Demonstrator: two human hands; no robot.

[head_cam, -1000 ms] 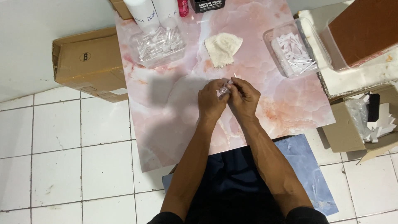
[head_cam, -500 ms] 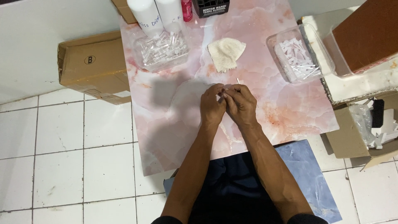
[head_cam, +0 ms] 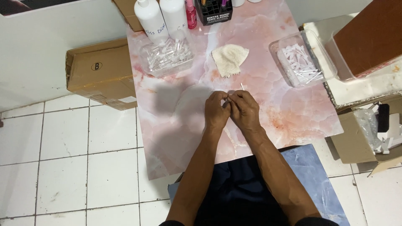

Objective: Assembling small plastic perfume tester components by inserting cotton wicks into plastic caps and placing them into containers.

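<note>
Left hand (head_cam: 216,109) and right hand (head_cam: 244,109) pressed together at centre of pink slab (head_cam: 176,125). Fingers of both pinched on small clear vial (head_cam: 228,98) between them; thin stick (head_cam: 241,86) pokes up at 12 o'clock of right hand. Cloth (head_cam: 229,58) at 12. Tub of vials (head_cam: 166,55) at 11. Tub of sticks (head_cam: 300,62) at 2. Box (head_cam: 98,77) at 9.
</note>
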